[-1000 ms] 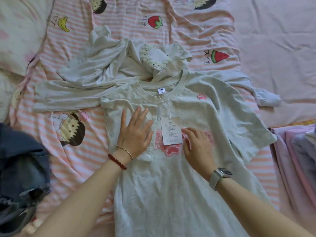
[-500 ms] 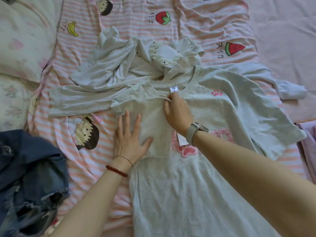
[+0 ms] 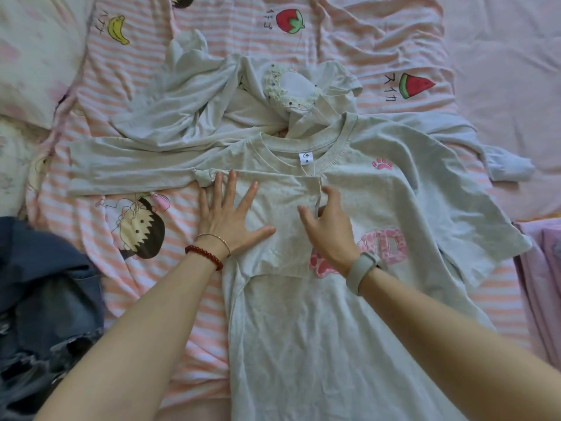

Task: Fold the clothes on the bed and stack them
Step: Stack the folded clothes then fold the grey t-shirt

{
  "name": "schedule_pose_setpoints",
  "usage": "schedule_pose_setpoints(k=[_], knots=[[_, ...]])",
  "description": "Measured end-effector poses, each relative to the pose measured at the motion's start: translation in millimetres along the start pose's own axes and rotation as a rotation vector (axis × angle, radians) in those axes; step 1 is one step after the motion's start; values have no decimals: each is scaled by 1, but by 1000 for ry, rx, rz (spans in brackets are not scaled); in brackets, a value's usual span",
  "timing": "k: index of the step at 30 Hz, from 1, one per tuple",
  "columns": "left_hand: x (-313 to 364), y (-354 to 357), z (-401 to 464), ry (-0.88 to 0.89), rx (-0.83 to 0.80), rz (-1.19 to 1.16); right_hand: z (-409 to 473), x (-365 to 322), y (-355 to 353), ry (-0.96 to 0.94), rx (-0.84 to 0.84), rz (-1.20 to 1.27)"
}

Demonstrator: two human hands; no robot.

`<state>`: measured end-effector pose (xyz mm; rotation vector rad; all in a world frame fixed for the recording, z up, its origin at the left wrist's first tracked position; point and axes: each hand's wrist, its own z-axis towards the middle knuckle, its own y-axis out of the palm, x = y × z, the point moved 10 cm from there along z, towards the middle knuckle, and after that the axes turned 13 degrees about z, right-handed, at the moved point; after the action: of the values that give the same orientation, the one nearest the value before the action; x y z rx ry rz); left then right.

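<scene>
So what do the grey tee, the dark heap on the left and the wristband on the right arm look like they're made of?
Grey tee: seemingly soft cotton jersey, matte and heathered, with a ribbed collar and fine creases.
Dark heap: probably denim, faded blue, with a frayed edge and a stitched pocket.
Wristband: looks like smooth grey silicone or rubber, with a dull sheen; it can't be told for certain.

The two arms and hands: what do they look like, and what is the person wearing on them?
Both forearms are bare, with no sleeves in view. The left hand has two bracelets at its wrist: a thin gold bangle and a string of dark red beads. The right hand has a pale grey watch band around its wrist.
</scene>
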<state>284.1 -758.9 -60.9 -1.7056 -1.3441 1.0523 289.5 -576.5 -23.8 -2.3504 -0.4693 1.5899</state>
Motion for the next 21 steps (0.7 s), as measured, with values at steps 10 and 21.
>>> schedule_pose_setpoints(k=[10, 21], knots=[[1, -5, -4, 15, -17, 29, -44, 11, 13, -168, -128, -197], [-113, -29, -13, -768, 212, -929, -42, -44, 36, -678, -100, -568]])
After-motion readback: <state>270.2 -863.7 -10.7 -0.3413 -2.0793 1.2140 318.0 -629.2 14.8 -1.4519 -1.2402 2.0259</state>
